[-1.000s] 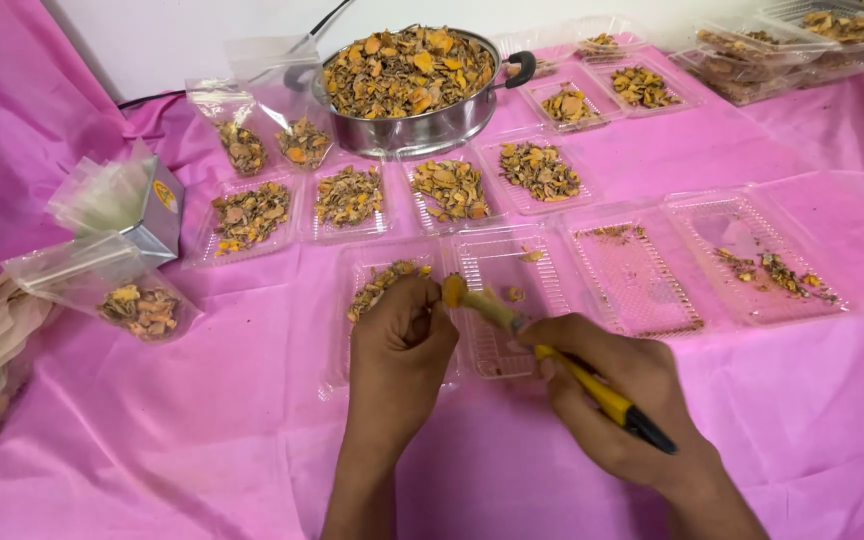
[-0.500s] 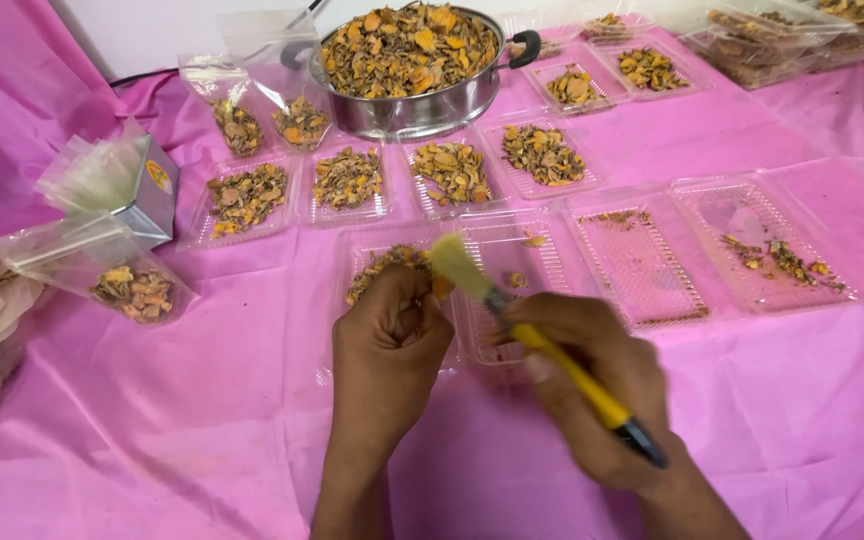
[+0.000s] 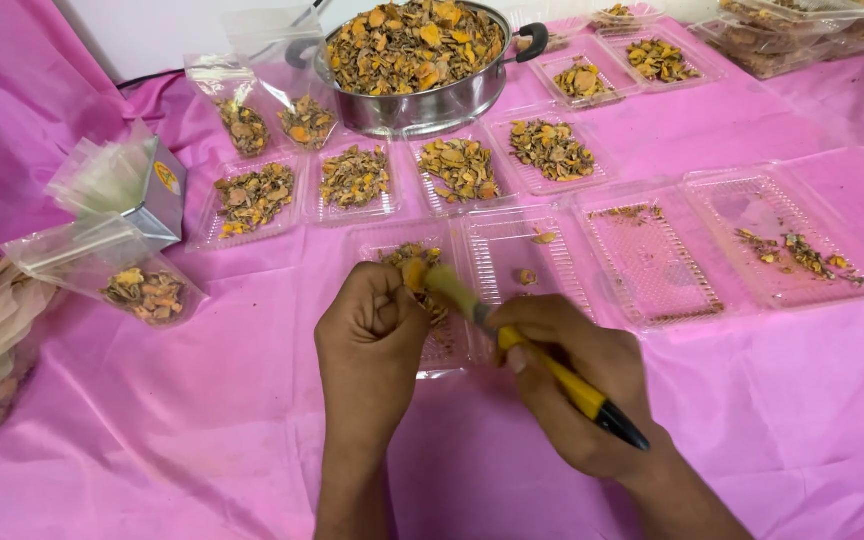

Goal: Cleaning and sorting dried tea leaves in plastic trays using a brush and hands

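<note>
Pink satin cloth (image 3: 202,440) covered the whole table, creased and bare along the bottom of the frame. Just above the lower centre, the left hand (image 3: 370,345) was clenched into a loose fist around a small orange dried slice (image 3: 413,273), which showed only at the top of the fingers. Immediately to its right, the right hand (image 3: 572,385) gripped a yellow-and-black handled brush (image 3: 552,372), pencil fashion. The brush's long axis ran from lower right up to upper left, so its pale bristle tip (image 3: 444,282) pointed at the slice and touched it or lay just beside it; which, I could not tell. Both hands hovered over a clear ridged plastic clamshell tray (image 3: 512,265) that held a few scraps. To the right lay two more open clear trays (image 3: 712,240), nearly bare. Further up, a row of small clear trays of dried orange-brown slices (image 3: 352,180) stood before a steel pan heaped with the same slices (image 3: 417,55). At the left edge sat clear plastic bags partly filled with slices (image 3: 137,285).
</note>
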